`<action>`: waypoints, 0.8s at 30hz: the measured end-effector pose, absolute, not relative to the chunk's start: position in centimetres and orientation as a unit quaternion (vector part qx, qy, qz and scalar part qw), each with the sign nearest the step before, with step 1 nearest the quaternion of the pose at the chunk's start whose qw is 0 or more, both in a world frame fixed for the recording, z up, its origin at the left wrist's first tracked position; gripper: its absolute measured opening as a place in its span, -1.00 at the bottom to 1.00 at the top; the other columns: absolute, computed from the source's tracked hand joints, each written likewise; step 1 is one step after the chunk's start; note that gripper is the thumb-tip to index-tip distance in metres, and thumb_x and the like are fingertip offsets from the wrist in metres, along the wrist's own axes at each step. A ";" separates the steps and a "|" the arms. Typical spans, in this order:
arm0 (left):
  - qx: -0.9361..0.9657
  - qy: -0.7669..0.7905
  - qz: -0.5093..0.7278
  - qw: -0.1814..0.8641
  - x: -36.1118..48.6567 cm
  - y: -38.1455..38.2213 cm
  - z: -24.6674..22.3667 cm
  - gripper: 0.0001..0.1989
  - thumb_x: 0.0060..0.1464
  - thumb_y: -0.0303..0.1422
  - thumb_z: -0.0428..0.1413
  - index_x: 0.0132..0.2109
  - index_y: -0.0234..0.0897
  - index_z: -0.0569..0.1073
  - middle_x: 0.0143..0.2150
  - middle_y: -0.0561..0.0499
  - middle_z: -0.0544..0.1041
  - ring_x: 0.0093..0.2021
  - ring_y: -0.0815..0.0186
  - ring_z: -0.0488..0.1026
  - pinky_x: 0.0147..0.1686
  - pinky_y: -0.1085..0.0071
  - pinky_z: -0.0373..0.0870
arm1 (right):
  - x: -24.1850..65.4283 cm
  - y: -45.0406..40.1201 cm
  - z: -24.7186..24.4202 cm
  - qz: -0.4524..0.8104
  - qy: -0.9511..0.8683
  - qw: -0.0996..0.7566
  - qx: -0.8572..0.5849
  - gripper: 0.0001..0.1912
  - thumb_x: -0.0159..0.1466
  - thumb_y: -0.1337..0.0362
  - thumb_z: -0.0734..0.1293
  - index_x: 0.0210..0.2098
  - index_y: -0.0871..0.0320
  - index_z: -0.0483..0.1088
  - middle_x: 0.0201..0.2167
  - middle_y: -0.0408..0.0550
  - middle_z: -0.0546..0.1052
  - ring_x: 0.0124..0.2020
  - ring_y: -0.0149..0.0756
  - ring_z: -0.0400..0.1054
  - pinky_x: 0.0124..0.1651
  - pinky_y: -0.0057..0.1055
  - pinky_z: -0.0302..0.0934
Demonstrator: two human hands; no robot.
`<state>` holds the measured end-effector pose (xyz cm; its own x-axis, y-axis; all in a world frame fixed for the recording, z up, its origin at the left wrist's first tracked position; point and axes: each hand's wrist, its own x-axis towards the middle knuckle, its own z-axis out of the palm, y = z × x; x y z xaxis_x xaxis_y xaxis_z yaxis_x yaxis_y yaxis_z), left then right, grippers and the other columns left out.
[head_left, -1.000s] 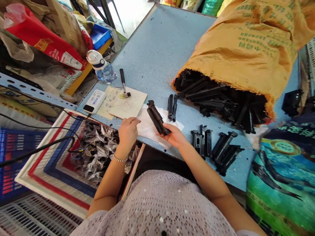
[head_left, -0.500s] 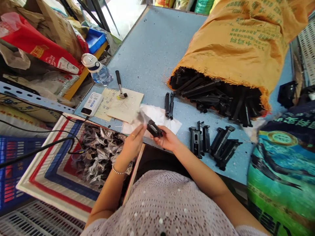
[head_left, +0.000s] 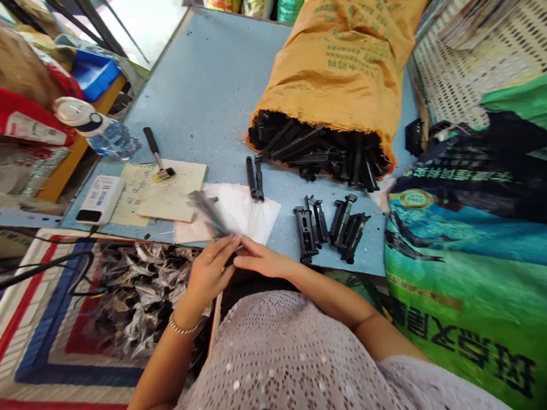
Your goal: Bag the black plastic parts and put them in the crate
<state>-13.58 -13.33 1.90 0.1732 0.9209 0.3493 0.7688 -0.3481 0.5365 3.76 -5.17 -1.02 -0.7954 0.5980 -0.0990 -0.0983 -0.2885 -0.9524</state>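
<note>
In front of my body, both hands meet around the near end of a long black plastic part [head_left: 209, 212]. It is blurred by motion and points up and left, over a white sheet [head_left: 239, 210]. My left hand [head_left: 215, 265] is closed on it from the left. My right hand [head_left: 264, 259] closes in from the right, its fingertips against the left fingers; the part's near end is hidden there. Two slim black parts [head_left: 254, 179] lie at the sheet's upper edge. Several similar black parts [head_left: 305, 233] rest on the blue table [head_left: 205, 85] to the right.
An orange woven sack [head_left: 333, 74] spills black parts at the back. At left are a hammer-like tool [head_left: 157, 154], paper notes [head_left: 171, 188], a white device [head_left: 101, 199] and a water bottle [head_left: 102, 131]. Below them, a crate [head_left: 38, 341] holds wrapped pieces. A green-blue sack [head_left: 448, 273] stands right.
The view has swung to the right. My hands have drawn nearer each other at the part's near end, and the part now points away over the white sheet.
</note>
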 end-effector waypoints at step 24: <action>0.568 0.737 0.341 0.135 -15.7 -7.9 -3.5 -0.74 0.23 -0.23 0.09 -0.15 -0.26 0.61 -0.03 -0.17 0.56 -0.08 0.15 0.51 -0.01 0.21 0.45 | 13.3 1.4 -0.3 0.615 -0.613 0.237 -0.437 -0.61 0.37 0.01 0.25 0.05 0.11 0.35 -0.31 -0.01 0.61 -0.29 -0.17 0.51 -0.23 -0.26 0.38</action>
<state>-15.73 -7.88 -3.54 -0.3181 0.9291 0.1885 0.7451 0.1222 0.6556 13.27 1.38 -0.30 -0.5058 0.8264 -0.2475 0.2449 -0.1376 -0.9597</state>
